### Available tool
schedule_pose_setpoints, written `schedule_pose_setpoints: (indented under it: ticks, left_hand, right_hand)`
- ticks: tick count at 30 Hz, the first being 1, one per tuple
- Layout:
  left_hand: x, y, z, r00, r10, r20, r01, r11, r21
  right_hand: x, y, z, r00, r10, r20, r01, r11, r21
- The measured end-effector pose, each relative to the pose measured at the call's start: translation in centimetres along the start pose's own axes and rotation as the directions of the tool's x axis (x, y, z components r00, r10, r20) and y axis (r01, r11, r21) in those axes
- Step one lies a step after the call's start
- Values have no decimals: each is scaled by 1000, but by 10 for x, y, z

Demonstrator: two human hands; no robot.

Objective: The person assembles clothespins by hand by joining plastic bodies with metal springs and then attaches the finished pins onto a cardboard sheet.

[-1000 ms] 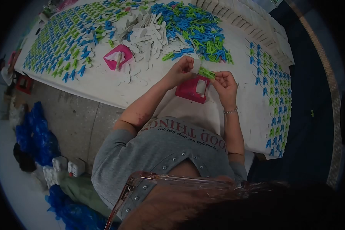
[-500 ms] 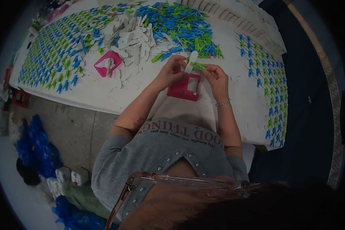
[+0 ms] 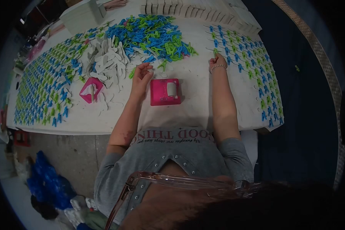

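My right hand [image 3: 217,62] is stretched out to the right rows of clips, its fingertips pinched on a green clip [image 3: 215,51] fixed to a white card. My left hand [image 3: 142,75] lies on the white table [image 3: 195,111] at the edge of the pile of white cards [image 3: 107,61], fingers bent over loose pieces; whether it grips one is unclear. Between my arms sits a pink tray [image 3: 159,100] holding a small white roll [image 3: 171,89]. Behind it lies a heap of blue and green clips [image 3: 153,34].
A second pink tray [image 3: 91,90] sits to the left. Rows of carded blue and green clips cover the table's left side [image 3: 46,92] and right side [image 3: 253,65]. Stacked white cards [image 3: 195,9] line the back edge. Blue bags [image 3: 46,180] lie on the floor.
My hands have parted from above the pink tray. The right hand carried the green clip on its card out to the right rows; the left dropped to the white cards.
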State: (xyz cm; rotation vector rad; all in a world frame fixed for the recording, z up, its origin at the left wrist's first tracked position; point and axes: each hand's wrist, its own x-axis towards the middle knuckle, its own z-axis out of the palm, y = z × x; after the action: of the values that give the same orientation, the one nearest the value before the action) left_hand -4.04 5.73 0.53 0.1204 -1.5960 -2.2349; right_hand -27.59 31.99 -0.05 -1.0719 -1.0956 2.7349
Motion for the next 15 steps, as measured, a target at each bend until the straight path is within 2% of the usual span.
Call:
schedule_pose_setpoints:
  ticks: [2,5,8,12,13,14,15]
  left_hand:
    - [1,-1,-2,1000,-4,-27,4,1000,-3]
    - [2,-2,-4,999,-3,-43,4,1000,14]
    - [1,-1,-3,998,-11,-69,12,1000,19]
    - [3,0,-6,986,-5,-167,4,1000,-5]
    - [5,-4,-8,981,5,-196,-3,1000,6]
    - [7,-9,-9,977,2,-214,-2,1000,1]
    - [8,-13,-11,969,8,-249,-8,1000,1]
  right_hand:
    - [-6,-2,6,995,-40,-88,42,999,22]
    - [11,-2,7,995,-20,-98,27,997,66]
    - [11,-2,8,995,-26,-97,32,997,66]
    - [-3,18,6,998,-62,-12,62,998,-27]
    - [-21,26,5,962,-134,237,182,963,-196]
    - [-39,36,6,859,-143,491,329,889,-317]
    - [-53,44,9,777,-10,630,422,751,-508]
